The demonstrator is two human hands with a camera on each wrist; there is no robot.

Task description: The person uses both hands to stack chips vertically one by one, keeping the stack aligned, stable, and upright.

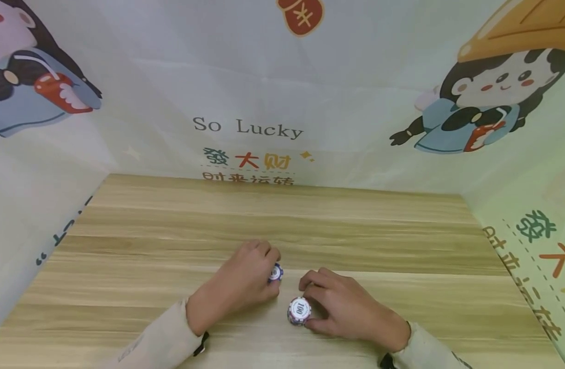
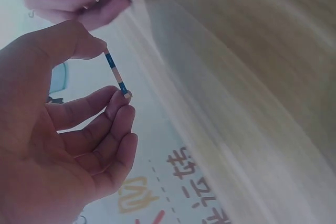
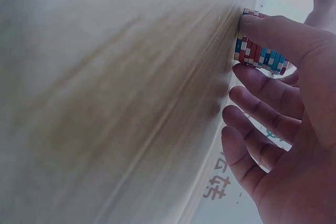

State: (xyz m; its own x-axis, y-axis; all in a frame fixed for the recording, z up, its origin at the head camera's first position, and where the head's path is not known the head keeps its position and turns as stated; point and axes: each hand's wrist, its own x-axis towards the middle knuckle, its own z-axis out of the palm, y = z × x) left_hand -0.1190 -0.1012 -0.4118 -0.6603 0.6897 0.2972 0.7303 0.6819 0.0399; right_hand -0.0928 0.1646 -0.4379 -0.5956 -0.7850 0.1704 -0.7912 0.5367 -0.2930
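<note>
Between its thumb and fingers, my left hand pinches a single blue-and-white poker chip that reads 10. The left wrist view shows that chip edge-on, held at the fingertips. Just to the right and nearer the front, a stack of poker chips stands upright on the table, its white top chip marked 100. My right hand grips the stack's side with thumb and index finger. In the right wrist view the stack shows red, blue and white edges; the other fingers are spread beside it.
The wooden table has pale fabric walls at the back and both sides. The back wall is printed with cartoon figures and lettering.
</note>
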